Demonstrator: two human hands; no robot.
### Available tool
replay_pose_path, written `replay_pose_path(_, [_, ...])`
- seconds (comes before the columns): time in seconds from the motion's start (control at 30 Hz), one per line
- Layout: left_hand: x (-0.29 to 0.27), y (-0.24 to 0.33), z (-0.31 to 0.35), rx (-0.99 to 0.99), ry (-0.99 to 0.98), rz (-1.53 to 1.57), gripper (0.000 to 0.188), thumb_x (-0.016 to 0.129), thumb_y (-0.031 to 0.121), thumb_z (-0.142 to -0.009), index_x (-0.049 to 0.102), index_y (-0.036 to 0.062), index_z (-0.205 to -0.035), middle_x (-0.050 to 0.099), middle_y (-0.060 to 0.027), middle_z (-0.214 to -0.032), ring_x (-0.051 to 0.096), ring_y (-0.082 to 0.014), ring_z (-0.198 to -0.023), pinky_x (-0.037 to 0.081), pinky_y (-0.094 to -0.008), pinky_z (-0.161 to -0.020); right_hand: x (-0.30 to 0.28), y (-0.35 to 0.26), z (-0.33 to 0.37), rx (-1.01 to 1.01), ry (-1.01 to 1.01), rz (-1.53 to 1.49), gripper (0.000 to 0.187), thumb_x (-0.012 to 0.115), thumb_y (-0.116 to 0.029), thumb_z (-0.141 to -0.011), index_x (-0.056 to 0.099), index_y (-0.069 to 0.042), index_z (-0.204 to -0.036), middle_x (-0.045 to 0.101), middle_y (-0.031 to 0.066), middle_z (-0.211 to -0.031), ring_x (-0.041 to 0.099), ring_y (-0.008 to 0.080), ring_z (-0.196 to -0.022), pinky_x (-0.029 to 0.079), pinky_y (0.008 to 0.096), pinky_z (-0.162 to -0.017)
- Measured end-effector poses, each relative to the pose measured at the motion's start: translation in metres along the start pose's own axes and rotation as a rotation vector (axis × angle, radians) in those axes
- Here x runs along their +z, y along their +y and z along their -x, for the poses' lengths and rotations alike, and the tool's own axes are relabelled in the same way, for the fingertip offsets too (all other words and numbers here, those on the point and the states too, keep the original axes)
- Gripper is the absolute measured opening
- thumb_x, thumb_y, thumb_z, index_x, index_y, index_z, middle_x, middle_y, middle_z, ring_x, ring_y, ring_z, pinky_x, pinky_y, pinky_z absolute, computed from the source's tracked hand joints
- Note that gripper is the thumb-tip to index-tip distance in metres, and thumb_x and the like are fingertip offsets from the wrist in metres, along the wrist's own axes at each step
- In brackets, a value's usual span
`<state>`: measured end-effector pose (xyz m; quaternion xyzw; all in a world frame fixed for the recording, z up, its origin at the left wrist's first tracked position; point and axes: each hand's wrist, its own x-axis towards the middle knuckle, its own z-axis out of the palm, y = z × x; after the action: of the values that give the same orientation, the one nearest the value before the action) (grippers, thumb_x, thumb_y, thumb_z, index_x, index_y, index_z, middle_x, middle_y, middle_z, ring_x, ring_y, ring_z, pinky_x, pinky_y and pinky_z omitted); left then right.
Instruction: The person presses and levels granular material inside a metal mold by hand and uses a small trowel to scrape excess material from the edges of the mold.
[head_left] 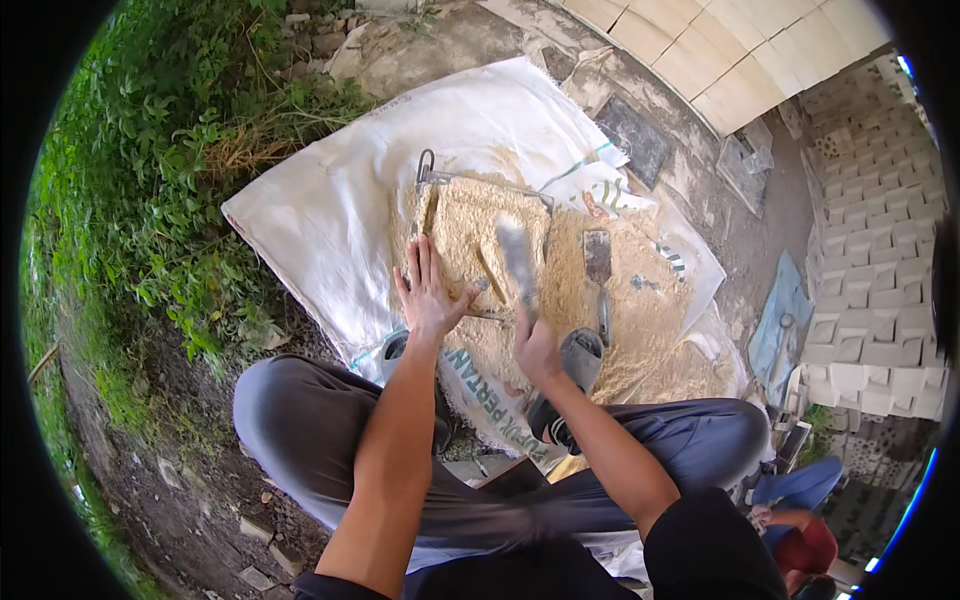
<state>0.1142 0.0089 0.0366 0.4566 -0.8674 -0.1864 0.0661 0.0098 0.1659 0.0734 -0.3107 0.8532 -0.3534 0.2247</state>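
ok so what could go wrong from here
The flat-bladed tool in the right hand is blurred, and the spread left hand is close by on the tan granular material, so a slip might hit its fingers. The spatula-like tool lies unheld near the right shoe and could be knocked or stepped on. Loose material also lies around that shoe, so a shifting foot may scatter it across the woven sack.

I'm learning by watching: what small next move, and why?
Perhaps, with the right hand, draw the flat grey blade over the pale tan grainy layer: a narrow groove shows beside the blade, and the left hand lies spread at the layer's left.
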Motion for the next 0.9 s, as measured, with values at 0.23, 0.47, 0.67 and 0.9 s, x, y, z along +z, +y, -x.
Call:
replay_pose_path(0.23, [0.007, -0.003, 0.006, -0.039, -0.088, -0.026, 0.107, 0.061, 0.060, -0.075, 0.008, 0.0048, -0.150, 0.001, -0.0077, -0.158, -0.005, -0.0231, -0.145, -0.002, -0.0505, -0.115, 0.018, 0.044, 0.006, 0.081, -0.120, 0.189, 0.042, 0.050, -0.033, -0.095, 0.059, 0.007, -0.084, 0.060, 0.0307, -0.074, 0.060, 0.0474, -0.076, 0.046, 0.0495, -0.066])
replay_pose_path(0.47, [0.003, -0.003, 0.002, -0.028, -0.005, -0.019, 0.108, 0.061, 0.061, -0.074, 0.010, 0.0043, -0.149, 0.004, -0.0072, -0.158, -0.002, -0.0206, -0.146, 0.001, -0.0501, -0.115, -0.022, -0.031, -0.006, -0.052, 0.030, -0.006, 0.044, 0.050, -0.033, -0.095, 0.060, 0.007, -0.083, 0.059, 0.0302, -0.071, 0.060, 0.0474, -0.074, 0.046, 0.0501, -0.063])
replay_pose_path(0.67, [0.007, -0.001, -0.005, -0.030, -0.058, -0.036, 0.111, 0.064, 0.057, -0.073, 0.005, 0.0027, -0.149, 0.001, -0.0094, -0.158, -0.004, -0.0241, -0.145, -0.001, -0.0507, -0.115, 0.021, 0.062, 0.006, 0.039, -0.095, 0.194, 0.051, 0.050, -0.038, -0.094, 0.059, 0.010, -0.080, 0.056, 0.0315, -0.068, 0.059, 0.0481, -0.070, 0.044, 0.0499, -0.061])
replay_pose_path(0.9, [0.017, 0.011, -0.043, 0.224, 0.076, -0.101, 0.070, 0.044, 0.032, -0.090, 0.017, 0.0059, -0.149, 0.014, -0.0090, -0.156, 0.009, -0.0242, -0.145, 0.001, -0.0478, -0.117, -0.029, 0.009, -0.016, 0.146, -0.143, 0.096, 0.053, 0.050, -0.044, -0.093, 0.059, 0.005, -0.077, 0.057, 0.0249, -0.065, 0.057, 0.0420, -0.064, 0.043, 0.0470, -0.061])
